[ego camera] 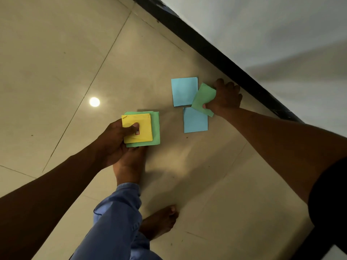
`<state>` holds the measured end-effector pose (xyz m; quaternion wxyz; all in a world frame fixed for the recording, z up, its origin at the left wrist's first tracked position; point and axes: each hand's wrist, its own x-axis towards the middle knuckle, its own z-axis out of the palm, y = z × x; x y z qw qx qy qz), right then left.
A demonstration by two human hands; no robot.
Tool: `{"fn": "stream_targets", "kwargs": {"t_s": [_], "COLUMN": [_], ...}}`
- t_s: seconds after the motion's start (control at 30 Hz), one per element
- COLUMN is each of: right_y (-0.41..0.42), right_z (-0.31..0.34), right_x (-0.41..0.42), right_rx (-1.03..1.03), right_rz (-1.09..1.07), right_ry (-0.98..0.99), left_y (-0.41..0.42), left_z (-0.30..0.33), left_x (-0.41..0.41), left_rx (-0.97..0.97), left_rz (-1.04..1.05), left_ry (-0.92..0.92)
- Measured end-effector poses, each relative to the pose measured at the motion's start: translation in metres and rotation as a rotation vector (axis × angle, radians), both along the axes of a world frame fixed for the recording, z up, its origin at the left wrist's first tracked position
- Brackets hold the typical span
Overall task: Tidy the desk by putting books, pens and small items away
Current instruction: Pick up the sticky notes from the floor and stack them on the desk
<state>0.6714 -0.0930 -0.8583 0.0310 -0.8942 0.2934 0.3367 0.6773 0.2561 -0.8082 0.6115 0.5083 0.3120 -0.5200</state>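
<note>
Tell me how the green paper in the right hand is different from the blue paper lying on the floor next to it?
The green paper is bent and pinched in the right hand; the upper blue paper lies flat on the floor, with no fingers on it. The green one sits tilted, its edge overlapping the blue one, which lies straighter. Their colours differ. Both look like small square sheets.

Dim warm indoor light; ceiling-lamp glare spot (94, 101) on glossy floor (56, 53) left of centre; soft shadows lower centre; wide-angle bending at edges.
</note>
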Motion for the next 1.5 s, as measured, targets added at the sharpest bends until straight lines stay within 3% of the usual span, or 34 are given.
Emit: {"fn": "stream_targets", "kwargs": {"t_s": [0.13, 0.3, 0.37, 0.53, 0.67, 0.83, 1.2, 1.37, 1.5], "right_y": [-0.002, 0.008, 0.017, 0.051, 0.08, 0.12, 0.175, 0.185, 0.19], "right_z": [0.003, 0.029, 0.043, 0.085, 0.101, 0.105, 0.114, 0.112, 0.114], "right_x": [-0.002, -0.019, -0.026, -0.047, -0.059, -0.065, -0.06, -0.065, -0.068], "right_rx": [0.069, 0.291, 0.369, 0.773, 1.054, 1.251, 1.342, 1.115, 1.096], "right_rz": [-0.063, -0.304, -0.496, -1.208, -1.415, -1.455, -1.508, -1.185, -1.041], "right_ry": [0.013, -0.182, -0.241, -0.293, -0.265, -0.301, -0.363, -0.348, -0.274], "left_y": [0.001, -0.001, -0.004, -0.014, -0.026, -0.031, -0.01, -0.011, -0.007], "left_z": [0.006, 0.022, 0.03, 0.055, 0.071, 0.078, 0.069, 0.068, 0.061], "left_x": [-0.002, 0.0, 0.002, 0.008, 0.014, 0.019, 0.008, 0.001, -0.004], "left_rx": [0.001, -0.038, -0.034, -0.062, -0.145, -0.201, -0.104, -0.071, -0.067], "left_rz": [0.062, 0.095, 0.115, 0.188, 0.232, 0.31, 0.33, 0.299, 0.313], "left_ry": [0.038, 0.068, 0.083, 0.148, 0.136, 0.123, 0.035, 0.033, 0.02]}}
